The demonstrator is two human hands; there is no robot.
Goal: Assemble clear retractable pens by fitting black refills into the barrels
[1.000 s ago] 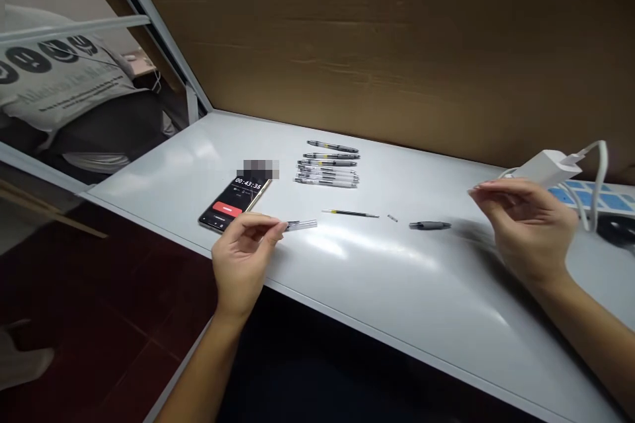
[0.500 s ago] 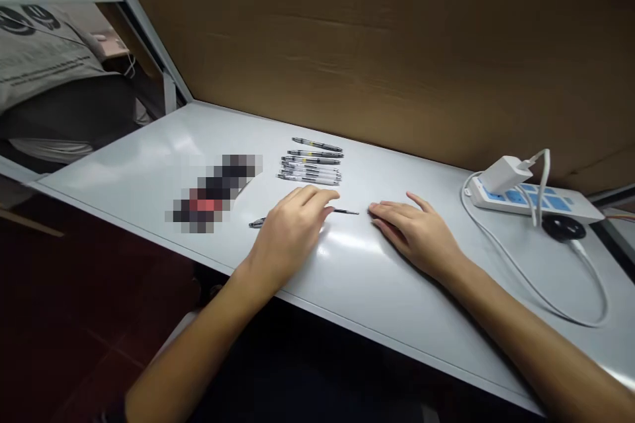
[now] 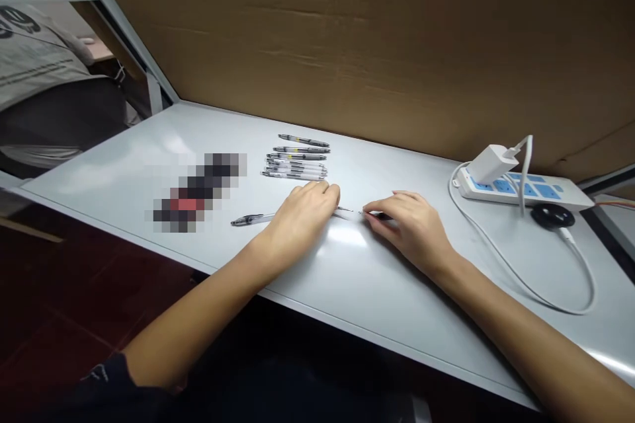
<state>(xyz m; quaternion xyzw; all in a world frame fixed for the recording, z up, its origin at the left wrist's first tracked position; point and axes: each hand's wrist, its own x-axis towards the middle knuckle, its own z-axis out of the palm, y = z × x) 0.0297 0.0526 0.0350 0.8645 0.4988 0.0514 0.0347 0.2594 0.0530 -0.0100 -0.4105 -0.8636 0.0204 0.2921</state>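
My left hand [image 3: 301, 217] is closed over a clear-barrelled pen [image 3: 251, 219] lying low over the tabletop. The pen's dark clip end sticks out on the left, and a thin refill tip [image 3: 345, 210] shows past my fingers on the right. Most of the barrel is hidden under the hand. Just to the right, my right hand [image 3: 414, 225] pinches a small dark pen part [image 3: 381, 216] between thumb and fingers. A small gap separates it from the refill tip. Above my left hand, several clear and black pens [image 3: 297, 157] lie side by side in a stack of rows.
A blurred-out dark and red item [image 3: 184, 203] lies on the white table [image 3: 124, 165] at left. At right stand a power strip [image 3: 530, 188] with a white charger [image 3: 491, 164], a black round device [image 3: 552, 216] and a looping white cable [image 3: 510, 281]. Cardboard [image 3: 347, 46] walls the back.
My right hand has gone from resting with fingers stretched to pinching the small dark part. My left hand's fingers have closed further on the pen. The view has shifted slightly.
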